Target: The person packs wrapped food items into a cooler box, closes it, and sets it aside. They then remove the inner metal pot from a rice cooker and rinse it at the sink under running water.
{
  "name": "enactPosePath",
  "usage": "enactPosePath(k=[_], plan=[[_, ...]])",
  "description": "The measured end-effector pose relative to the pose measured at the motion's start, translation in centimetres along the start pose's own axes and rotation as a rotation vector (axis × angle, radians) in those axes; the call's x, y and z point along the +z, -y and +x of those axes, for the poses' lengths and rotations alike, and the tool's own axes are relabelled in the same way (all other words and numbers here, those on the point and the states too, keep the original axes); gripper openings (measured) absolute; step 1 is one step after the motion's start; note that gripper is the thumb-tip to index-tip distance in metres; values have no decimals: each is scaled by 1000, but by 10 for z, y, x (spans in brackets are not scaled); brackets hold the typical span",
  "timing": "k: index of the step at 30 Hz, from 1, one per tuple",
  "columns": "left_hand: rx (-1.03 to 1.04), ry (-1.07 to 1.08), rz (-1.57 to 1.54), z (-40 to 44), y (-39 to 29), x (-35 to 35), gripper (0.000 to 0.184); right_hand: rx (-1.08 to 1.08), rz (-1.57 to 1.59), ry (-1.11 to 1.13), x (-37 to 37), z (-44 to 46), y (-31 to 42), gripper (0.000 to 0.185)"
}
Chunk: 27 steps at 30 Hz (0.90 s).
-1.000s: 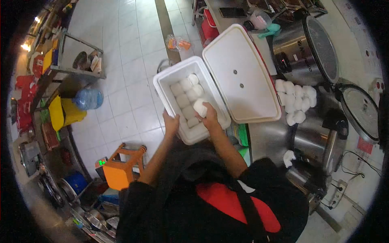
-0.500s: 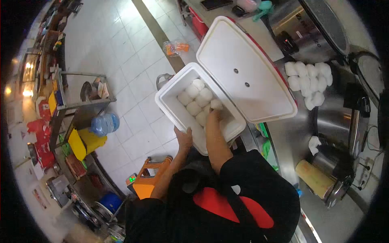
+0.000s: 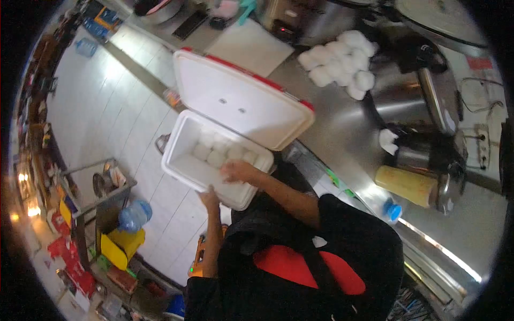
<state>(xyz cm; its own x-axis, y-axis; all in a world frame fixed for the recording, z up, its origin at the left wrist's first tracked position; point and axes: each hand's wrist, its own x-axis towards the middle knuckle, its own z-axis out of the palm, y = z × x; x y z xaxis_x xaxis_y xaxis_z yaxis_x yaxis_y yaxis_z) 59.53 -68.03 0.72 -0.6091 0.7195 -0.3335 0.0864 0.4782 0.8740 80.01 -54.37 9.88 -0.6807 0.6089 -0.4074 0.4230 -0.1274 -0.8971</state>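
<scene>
A white cooler box [image 3: 173, 140] stands tilted in the view in front of me, its red-edged lid [image 3: 241, 99] swung open on the far side. Several round white bundles [image 3: 216, 158] lie inside, along the lid side. My left hand [image 3: 209, 199] holds the near wall of the box. Over the opening is my right hand [image 3: 239, 172], slightly blurred, with its fingers apart and nothing seen in them. More white bundles [image 3: 342, 61] are piled on the steel counter [image 3: 321, 117].
Large metal pots [image 3: 404, 101] stand at the right, near a yellow cylinder [image 3: 405, 185] and a blue cap [image 3: 393, 210]. A phone [image 3: 190, 24] lies at the top. At the left are a metal rack [image 3: 99, 208], a water bottle [image 3: 135, 215] and a yellow container [image 3: 123, 247].
The view has swung toward the counter at the right. My right hand has let go of the white bundle, which it set in the box, and has lifted off the bundles.
</scene>
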Motion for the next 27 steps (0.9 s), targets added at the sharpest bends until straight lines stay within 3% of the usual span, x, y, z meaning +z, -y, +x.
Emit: enactPosePath(k=[1, 2, 3, 4, 5, 7, 8, 9, 10, 12, 14, 16, 18, 19, 21, 23, 25, 27], plan=[[-54, -24, -58, -4, -10, 2, 66, -17, 322, 126, -35, -50, 53, 36], [-111, -50, -114, -8, -19, 4, 65, 190, 564, 315, -74, -95, 89, 35], [-30, 4, -128, -4, -12, 2, 64, -271, 233, 291, -112, -129, 91, 35], [-35, 0, -187, -6, -18, 6, 64, -131, 458, 391, -154, -163, 105, 35], [-40, -4, -241, -9, -25, 8, 63, -76, 496, 156, -193, -197, 112, 29], [-55, 20, -267, 2, -1, 2, 59, -72, 160, -691, -264, -221, 52, 20], [-108, 20, -239, -7, -9, 7, 58, 103, -134, -1022, -306, -219, 32, 21], [-163, -4, -210, -14, -34, 11, 57, 133, -330, -1340, -340, -210, -9, 29], [-222, -45, -187, -18, -51, 11, 55, 395, -488, -1353, -371, -195, -54, 44], [-246, 23, -111, -8, -26, 1, 53, 807, -754, -1204, -406, -163, -108, 74], [21, -82, -82, -13, -22, 7, 53, 1005, -1088, -1166, -411, -139, -132, 77], [-106, -116, -44, -5, -11, 8, 56, 792, -1006, -1244, -392, -141, -108, 69], [-99, -150, -50, -12, -30, 11, 56, 609, -906, -1320, -372, -169, -81, 65], [-96, -167, -55, -14, -40, 13, 56, 349, -699, -1307, -391, -188, -129, 66], [-58, -183, -12, -10, -40, 12, 55, 185, 72, -1405, -375, -208, -140, 62], [-82, -211, -37, -17, -53, 13, 56, -31, 440, -905, -325, -248, -99, 57], [-118, -253, -87, -22, -65, 18, 57, 5, 207, -481, -275, -259, -65, 57], [-72, -260, -90, -14, -38, 18, 57, 120, 84, -150, -198, -234, 21, 55]])
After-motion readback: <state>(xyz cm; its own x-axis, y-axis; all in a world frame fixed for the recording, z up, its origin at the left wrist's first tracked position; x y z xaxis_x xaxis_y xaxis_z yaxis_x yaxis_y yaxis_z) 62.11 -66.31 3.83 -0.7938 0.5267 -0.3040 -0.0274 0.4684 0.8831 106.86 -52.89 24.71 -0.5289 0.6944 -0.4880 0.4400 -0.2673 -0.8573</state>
